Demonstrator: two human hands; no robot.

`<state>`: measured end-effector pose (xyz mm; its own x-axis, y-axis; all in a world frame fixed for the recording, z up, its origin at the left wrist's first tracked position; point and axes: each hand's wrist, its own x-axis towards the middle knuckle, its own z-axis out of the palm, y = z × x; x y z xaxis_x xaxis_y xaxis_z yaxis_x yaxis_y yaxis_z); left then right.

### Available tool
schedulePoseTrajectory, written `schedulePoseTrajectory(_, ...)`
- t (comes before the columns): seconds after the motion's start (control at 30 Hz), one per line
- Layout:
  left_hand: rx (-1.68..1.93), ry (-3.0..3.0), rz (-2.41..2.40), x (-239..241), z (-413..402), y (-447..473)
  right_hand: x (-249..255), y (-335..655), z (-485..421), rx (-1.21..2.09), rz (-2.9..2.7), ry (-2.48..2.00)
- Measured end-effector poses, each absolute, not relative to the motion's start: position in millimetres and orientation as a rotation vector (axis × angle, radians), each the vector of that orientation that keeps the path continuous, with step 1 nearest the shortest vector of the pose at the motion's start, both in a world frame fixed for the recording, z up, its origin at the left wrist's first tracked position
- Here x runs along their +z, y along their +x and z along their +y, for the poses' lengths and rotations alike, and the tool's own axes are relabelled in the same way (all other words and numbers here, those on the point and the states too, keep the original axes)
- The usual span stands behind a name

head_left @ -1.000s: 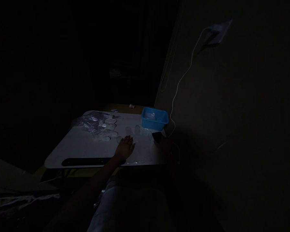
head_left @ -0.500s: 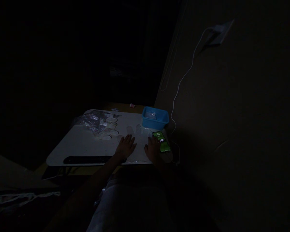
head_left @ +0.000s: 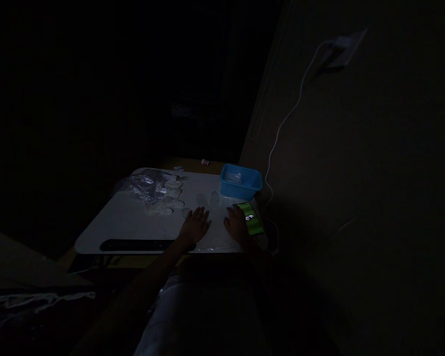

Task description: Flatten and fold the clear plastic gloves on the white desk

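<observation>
The scene is very dark. My left hand (head_left: 195, 225) rests palm down on a white tabletop (head_left: 133, 227), its fingers stretched out and holding nothing. To its right my right hand (head_left: 236, 223) also lies flat, fingers apart, beside a lit phone (head_left: 255, 223) with a green screen; the hand hides part of the phone's left edge. Under and between the hands a clear plastic sheet (head_left: 218, 237) seems to lie on the table. Beyond the fingers are faint rounded flat pieces (head_left: 214, 199) that I cannot make out clearly.
A blue plastic basket (head_left: 241, 190) with a clear packet in it stands at the back right. At the left lies a crumpled plastic bag (head_left: 144, 185) beside several pale rounded pieces (head_left: 166, 202). A white cable (head_left: 278, 136) hangs from a wall outlet (head_left: 348, 47). A small pinkish object (head_left: 205, 162) lies behind the table.
The view has shifted slightly, so everything sits a little further right. The phone's clock display has gone from the screen. Both hands stay flat in nearly the same place.
</observation>
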<state>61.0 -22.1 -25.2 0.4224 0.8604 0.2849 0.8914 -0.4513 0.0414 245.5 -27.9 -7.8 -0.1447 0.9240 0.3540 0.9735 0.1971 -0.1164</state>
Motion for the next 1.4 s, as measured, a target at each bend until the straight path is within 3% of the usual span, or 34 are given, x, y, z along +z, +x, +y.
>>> schedulePoseTrajectory(0.37,-0.592,-2.541,-1.504,-25,-23,59,-17,242,-53,-0.235,-2.095,-1.844)
schedulePoseTrajectory(1.0,-0.602,-2.531,-1.512,-23,-24,59,-15,239,-59,-0.249,-1.977,-2.019)
schedulePoseTrajectory(1.4,-0.408,-2.55,-1.571,-28,-20,60,-5,218,-44,-0.117,-2.376,-1.583)
